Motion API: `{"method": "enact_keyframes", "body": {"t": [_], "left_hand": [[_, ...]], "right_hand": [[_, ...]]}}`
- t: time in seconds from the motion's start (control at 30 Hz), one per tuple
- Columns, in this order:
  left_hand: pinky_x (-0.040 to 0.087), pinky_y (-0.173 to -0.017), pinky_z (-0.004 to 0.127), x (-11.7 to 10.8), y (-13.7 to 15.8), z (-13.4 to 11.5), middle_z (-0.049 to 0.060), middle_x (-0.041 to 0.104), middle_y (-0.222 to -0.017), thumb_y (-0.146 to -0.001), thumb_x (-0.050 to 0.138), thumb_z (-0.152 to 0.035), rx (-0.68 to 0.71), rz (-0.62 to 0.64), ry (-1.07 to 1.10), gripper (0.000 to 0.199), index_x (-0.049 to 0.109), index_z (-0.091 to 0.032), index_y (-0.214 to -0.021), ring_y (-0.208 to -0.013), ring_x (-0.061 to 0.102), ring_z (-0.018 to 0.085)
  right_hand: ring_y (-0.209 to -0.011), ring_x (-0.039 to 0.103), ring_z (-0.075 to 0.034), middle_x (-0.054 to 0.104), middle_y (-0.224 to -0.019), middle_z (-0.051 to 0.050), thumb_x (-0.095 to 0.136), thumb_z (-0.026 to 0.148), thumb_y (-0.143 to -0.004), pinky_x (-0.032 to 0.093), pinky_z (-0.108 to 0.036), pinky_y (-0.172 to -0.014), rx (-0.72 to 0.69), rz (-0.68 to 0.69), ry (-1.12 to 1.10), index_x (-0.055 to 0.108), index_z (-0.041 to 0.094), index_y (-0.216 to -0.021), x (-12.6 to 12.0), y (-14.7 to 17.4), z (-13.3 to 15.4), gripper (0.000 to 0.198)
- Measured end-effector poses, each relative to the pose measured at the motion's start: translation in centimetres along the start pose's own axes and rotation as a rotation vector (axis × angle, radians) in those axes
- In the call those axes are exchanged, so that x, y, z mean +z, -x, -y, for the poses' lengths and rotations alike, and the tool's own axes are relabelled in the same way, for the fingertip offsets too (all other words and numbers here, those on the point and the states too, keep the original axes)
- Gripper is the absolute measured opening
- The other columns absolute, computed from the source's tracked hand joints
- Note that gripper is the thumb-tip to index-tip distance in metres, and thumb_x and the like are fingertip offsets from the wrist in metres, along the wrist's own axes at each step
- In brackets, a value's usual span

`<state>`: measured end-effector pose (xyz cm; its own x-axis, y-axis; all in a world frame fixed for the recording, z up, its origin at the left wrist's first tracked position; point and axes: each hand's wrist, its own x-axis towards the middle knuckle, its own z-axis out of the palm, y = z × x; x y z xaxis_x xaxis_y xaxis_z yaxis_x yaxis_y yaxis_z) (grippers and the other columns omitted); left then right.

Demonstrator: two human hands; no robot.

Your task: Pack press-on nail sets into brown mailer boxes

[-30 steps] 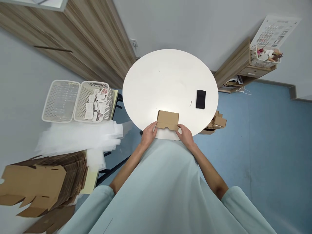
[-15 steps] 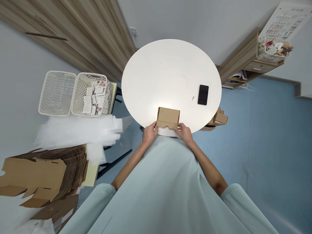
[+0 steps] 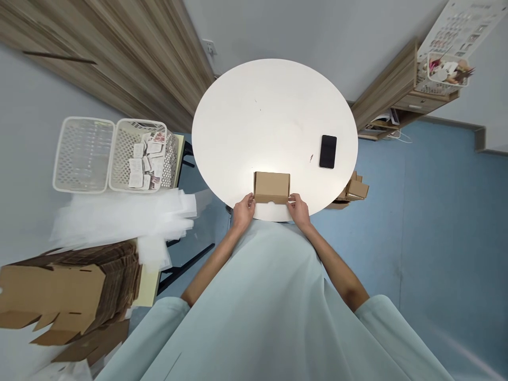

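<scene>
A small brown cardboard box [image 3: 272,185] lies near the front edge of the white oval table [image 3: 273,116], its lid down and its front flap facing me. My left hand [image 3: 243,212] pinches at the box's front left corner, thumb and fingers close together. At the front right corner my right hand [image 3: 299,211] holds in the same way, fingertips against the side of the box. The inside of the box is hidden by the lid.
A black phone [image 3: 327,151] lies on the table's right side. To the left are an open white basket [image 3: 169,159] of small packets, white translucent sheets [image 3: 127,214] and stacked flat cardboard [image 3: 51,293]. Folded boxes [image 3: 356,189] sit low beyond the table's right edge.
The box's lid front has come down and the box now sits straighter, where it was slightly turned. Both hands stay at its front corners. The whole view has shifted a little.
</scene>
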<state>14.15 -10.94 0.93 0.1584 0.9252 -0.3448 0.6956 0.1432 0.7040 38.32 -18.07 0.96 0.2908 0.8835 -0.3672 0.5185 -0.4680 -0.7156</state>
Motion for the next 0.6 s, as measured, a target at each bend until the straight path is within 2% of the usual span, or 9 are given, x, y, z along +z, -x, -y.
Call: {"method": "enact_keyframes", "body": {"t": [0.23, 0.33, 0.43, 0.5, 0.6], "left_hand": [[0.060, -0.100, 0.041, 0.5, -1.1, -0.2, 0.012, 0.075, -0.132, -0.096, 0.059, -0.019, 0.016, -0.013, 0.047, 0.043, 0.067, -0.016, -0.138, -0.107, 0.076, 0.026], [0.059, -0.105, 0.041, 0.4, -1.2, -0.4, 0.013, 0.070, -0.140, -0.094, 0.062, -0.022, 0.042, -0.014, 0.146, 0.038, 0.070, -0.016, -0.131, -0.119, 0.072, 0.025], [0.055, -0.113, 0.043, -0.4, -0.6, -1.4, 0.014, 0.065, -0.148, -0.096, 0.065, -0.034, 0.039, -0.046, 0.269, 0.032, 0.075, -0.016, -0.120, -0.132, 0.066, 0.027], [0.055, -0.114, 0.044, -1.3, 0.1, -2.2, 0.014, 0.067, -0.145, -0.098, 0.064, -0.042, 0.023, -0.056, 0.342, 0.037, 0.075, -0.016, -0.122, -0.131, 0.066, 0.028], [0.055, -0.112, 0.045, -2.7, 0.9, -3.2, 0.010, 0.075, -0.133, -0.099, 0.063, -0.052, -0.001, -0.045, 0.357, 0.043, 0.076, -0.019, -0.124, -0.124, 0.070, 0.028]], "right_hand": [[-0.087, 0.072, -0.022, 0.073, -0.122, -0.011, 0.053, 0.025, -0.095, 0.062, -0.043, -0.091, -0.029, -0.025, -0.040, 0.061, 0.020, -0.140, 0.5, -1.1, -0.5, 0.046], [-0.110, 0.072, -0.025, 0.066, -0.138, -0.015, 0.054, 0.028, -0.095, 0.061, -0.044, -0.100, -0.079, -0.044, -0.106, 0.067, 0.019, -0.137, 0.3, -1.2, -0.3, 0.045], [-0.137, 0.060, -0.027, 0.058, -0.154, -0.013, 0.056, 0.035, -0.095, 0.055, -0.044, -0.114, -0.107, -0.064, -0.224, 0.072, 0.019, -0.131, -0.4, -0.8, 0.7, 0.042], [-0.140, 0.059, -0.027, 0.060, -0.154, -0.011, 0.057, 0.040, -0.096, 0.054, -0.044, -0.116, -0.100, -0.056, -0.293, 0.074, 0.020, -0.129, -1.3, -0.2, 1.7, 0.042], [-0.132, 0.065, -0.027, 0.067, -0.145, -0.008, 0.059, 0.049, -0.096, 0.057, -0.045, -0.112, -0.057, -0.060, -0.331, 0.077, 0.024, -0.125, -2.7, 0.8, 2.9, 0.042]]}}
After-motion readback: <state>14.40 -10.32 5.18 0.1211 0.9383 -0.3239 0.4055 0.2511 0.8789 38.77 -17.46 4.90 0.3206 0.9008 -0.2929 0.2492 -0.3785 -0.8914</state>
